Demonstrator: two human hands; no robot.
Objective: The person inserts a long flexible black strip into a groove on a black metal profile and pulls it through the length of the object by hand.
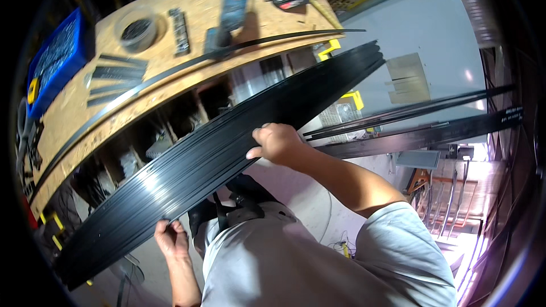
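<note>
A wide layer of long black strips (193,150), lying side by side, spans the view from lower left to upper right. On its near edge, right of the middle, my right hand (277,144) is closed, with the fingers over the top and the thumb at the edge. Farther left, my left hand (172,239) pinches the same near edge with curled fingers; part of those fingers is hidden. What supports the strips underneath cannot be seen.
Beyond the strips stands a wooden workbench (170,71) with power tools (233,3), a round tub (136,31), short dark pieces (116,77) and a blue bin (60,51) of small parts. One long thin strip (170,71) lies along its edge. More black lengths (421,133) extend at right.
</note>
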